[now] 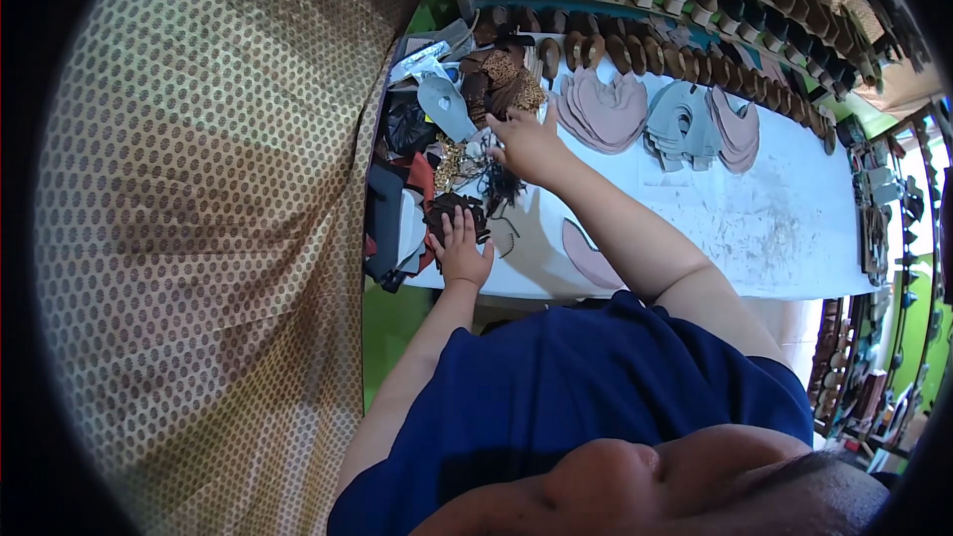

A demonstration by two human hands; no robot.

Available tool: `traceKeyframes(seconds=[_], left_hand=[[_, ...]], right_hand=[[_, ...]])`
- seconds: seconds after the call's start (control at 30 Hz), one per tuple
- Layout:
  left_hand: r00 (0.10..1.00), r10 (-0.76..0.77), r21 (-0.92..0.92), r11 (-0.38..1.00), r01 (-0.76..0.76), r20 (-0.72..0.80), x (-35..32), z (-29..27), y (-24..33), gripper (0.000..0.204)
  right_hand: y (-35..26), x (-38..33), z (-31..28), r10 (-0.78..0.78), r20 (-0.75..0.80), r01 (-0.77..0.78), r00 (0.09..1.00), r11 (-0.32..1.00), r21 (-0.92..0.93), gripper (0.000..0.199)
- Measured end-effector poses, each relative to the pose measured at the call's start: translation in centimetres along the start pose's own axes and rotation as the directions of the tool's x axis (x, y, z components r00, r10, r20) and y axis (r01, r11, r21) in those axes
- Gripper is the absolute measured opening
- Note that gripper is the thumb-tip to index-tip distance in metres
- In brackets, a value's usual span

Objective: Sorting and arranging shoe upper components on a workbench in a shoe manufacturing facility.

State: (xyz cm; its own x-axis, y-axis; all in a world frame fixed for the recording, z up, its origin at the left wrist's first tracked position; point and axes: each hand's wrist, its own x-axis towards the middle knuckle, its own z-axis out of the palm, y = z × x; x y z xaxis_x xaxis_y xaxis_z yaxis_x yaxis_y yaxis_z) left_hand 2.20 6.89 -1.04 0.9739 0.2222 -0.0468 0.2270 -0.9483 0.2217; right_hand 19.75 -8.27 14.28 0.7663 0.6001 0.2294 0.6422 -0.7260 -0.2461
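My left hand (463, 256) lies with spread fingers on a dark brown bundle of small strips (459, 210) near the front left of the table. Farther in, my right hand (528, 147) hovers or rests at the edge of the heap, fingers stretched out and apart, with nothing visible in them. Just beyond its fingertips are brown patterned scraps (504, 84). Between the hands lie a tangle of black strands (502, 184) and gold-coloured trim (448, 169). A thin dark cord (508, 234) curls beside the bundle.
Stacks of pink cut pieces (602, 117) and grey cut pieces (681, 124) lie on the white table (764, 218). One pink piece (588, 254) is near the front edge. Shoe lasts (635, 55) line the back and shelves. A patterned curtain (218, 218) hangs at left.
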Motion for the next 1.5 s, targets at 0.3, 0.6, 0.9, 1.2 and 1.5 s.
traceKeyframes(seconds=[0.3,0.6,0.9,1.2,1.5], left_hand=[[1.0,0.001,0.024,1.0,-0.001,-0.007,-0.2,-0.1,0.4,0.08],[1.0,-0.004,0.045,0.999,0.004,-0.007,0.3,0.0,-0.1,0.078],[0.997,0.028,0.068,0.997,-0.023,-0.071,-0.1,0.7,-0.2,0.079],[1.0,-0.005,0.065,0.998,0.007,-0.023,-0.4,0.0,0.2,0.077],[1.0,-0.015,0.082,0.997,0.016,-0.01,-0.4,0.1,0.4,0.077]], right_hand=[[9.0,-9.7,5.5,0.247,0.368,-0.285,0.897,0.957,0.053,0.029],[12.8,-28.2,7.2,0.141,0.209,-0.119,0.968,0.986,-0.117,0.071],[14.1,-27.5,7.5,0.265,0.393,-0.225,0.88,0.963,-0.146,0.083],[13.5,-26.3,7.4,0.253,0.321,-0.205,0.913,0.963,-0.177,0.078],[9.1,-27.6,6.4,0.075,0.347,-0.027,0.935,0.99,-0.142,0.084]])
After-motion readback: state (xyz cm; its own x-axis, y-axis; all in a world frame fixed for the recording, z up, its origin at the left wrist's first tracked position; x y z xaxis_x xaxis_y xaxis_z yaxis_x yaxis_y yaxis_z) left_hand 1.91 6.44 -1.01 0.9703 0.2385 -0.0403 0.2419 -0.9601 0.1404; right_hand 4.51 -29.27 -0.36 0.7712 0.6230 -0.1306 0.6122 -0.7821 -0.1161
